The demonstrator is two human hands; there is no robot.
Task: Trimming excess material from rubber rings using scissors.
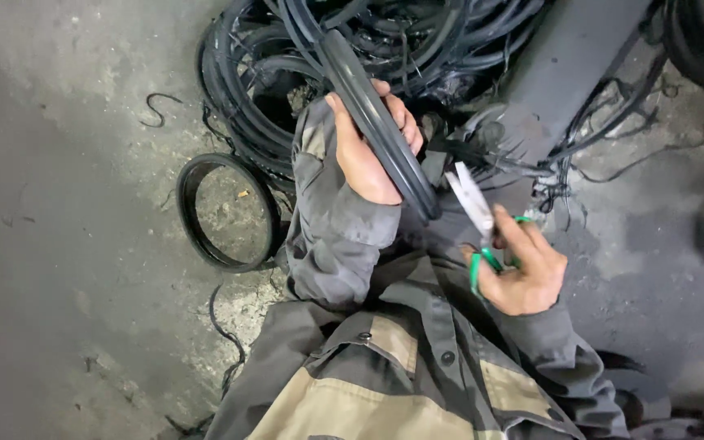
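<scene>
My left hand (368, 147) is raised in the middle of the view and grips a thick black rubber ring (380, 130) by its rim; the ring runs up and away toward the pile behind. My right hand (523, 273) holds green-handled scissors (476, 208), their pale blades pointing up-left, a short way from the ring's lower end. Both arms are in grey work sleeves, and my grey and tan jacket fills the bottom of the view.
A heap of black rubber rings and strips (385, 33) lies on the concrete floor ahead. One ring (193, 216) lies flat to the left. A grey slanted beam (572, 65) stands at the upper right, with thin rubber trimmings (605, 138) around it.
</scene>
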